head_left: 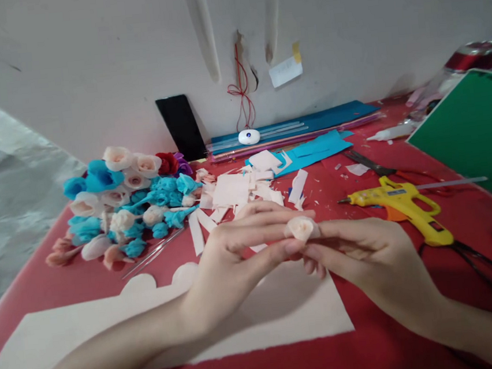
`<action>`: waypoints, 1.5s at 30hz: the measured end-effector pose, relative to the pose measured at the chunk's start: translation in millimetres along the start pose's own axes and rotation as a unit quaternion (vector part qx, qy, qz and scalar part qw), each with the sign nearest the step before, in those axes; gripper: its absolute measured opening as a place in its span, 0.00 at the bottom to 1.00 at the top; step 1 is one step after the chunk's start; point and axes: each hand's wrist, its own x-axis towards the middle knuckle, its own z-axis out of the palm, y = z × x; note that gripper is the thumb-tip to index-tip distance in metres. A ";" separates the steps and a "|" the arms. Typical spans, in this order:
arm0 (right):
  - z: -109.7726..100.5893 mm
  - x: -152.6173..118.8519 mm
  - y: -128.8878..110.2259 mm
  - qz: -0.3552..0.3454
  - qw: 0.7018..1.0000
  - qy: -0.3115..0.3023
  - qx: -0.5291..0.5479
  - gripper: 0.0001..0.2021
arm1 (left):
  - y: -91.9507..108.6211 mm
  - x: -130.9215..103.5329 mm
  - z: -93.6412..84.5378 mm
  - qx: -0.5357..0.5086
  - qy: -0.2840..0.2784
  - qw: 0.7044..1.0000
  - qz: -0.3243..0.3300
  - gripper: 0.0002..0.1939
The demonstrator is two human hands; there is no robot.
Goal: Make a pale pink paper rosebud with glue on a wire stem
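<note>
Between the fingertips of both hands is a small cream paper flower [303,229], its rolled centre facing up. My left hand [243,245] pinches it from the left with thumb and fingers. From the right, my right hand [360,246] grips it the same way. Below them lies a long cream paper sheet [259,322] with a straight front edge. Two rounded cream paper pieces [139,283] show at its far edge. Past the hands are cut cream paper scraps [230,190].
Finished blue, cream, red and purple paper flowers [121,205] fill the left. A yellow glue gun [404,201] with cable, pliers [370,162] and a green board [471,134] are at right. A phone [182,127] leans on the wall beside stacked coloured paper [330,117].
</note>
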 end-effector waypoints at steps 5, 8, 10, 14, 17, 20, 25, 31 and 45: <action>-1.2 -0.2 -4.0 -0.014 1.000 0.000 0.001 0.07 | 3.5 3.2 -4.7 0.030 -0.036 0.999 0.005 0.08; -0.6 0.0 -5.3 -0.010 1.000 0.003 0.007 0.07 | 5.0 4.6 -5.2 0.028 -0.044 0.999 0.000 0.08; 0.2 0.3 -4.9 -0.004 1.000 0.008 0.012 0.06 | 5.5 5.2 -4.7 0.022 -0.041 0.999 -0.008 0.08; 1.1 1.0 -3.1 -0.006 1.000 0.010 -0.002 0.04 | 5.8 5.3 -3.5 0.016 -0.039 0.999 -0.021 0.08; 0.9 1.4 -2.4 -0.010 1.000 0.009 -0.004 0.05 | 5.7 5.3 -3.4 0.010 -0.032 0.999 -0.025 0.08; 0.9 1.8 -2.6 -0.010 1.000 0.011 -0.001 0.05 | 6.0 5.1 -4.3 0.009 -0.033 0.999 -0.033 0.08; 0.8 2.3 -3.7 0.033 0.999 -0.006 0.025 0.07 | 4.5 1.7 -7.6 0.018 -0.068 0.997 -0.020 0.09; -5.7 1.5 -2.2 0.095 0.988 -0.060 0.103 0.06 | -3.2 0.6 -7.8 -0.018 -0.024 0.999 -0.028 0.13; -11.4 0.1 6.3 0.149 0.955 -0.151 0.205 0.06 | -12.3 4.0 -9.1 -0.109 -0.063 0.992 -0.019 0.11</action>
